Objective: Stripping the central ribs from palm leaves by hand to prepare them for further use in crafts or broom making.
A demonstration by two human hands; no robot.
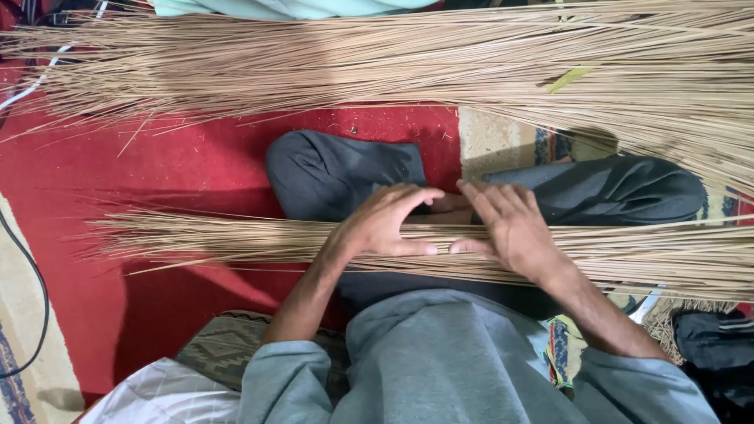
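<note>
Thin stick bundle (236, 239) laid across lap, over crossed legs (338, 177). Left hand (385, 224) arched over bundle, fingers half-curled, thumb pressed on sticks; right hand (510, 228) spread flat, nothing gripped. Risks judged: loose ends fanned out, sticks slid onto red carpet (157, 165), mixed with larger pile (393, 63); brittle sticks snapped under pressing.

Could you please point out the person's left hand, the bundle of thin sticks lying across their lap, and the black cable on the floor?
left hand (385, 224), head view, on the back of the hand.
bundle of thin sticks (236, 239), head view, on its left stretch.
black cable (41, 302), head view, on its curve.
</note>
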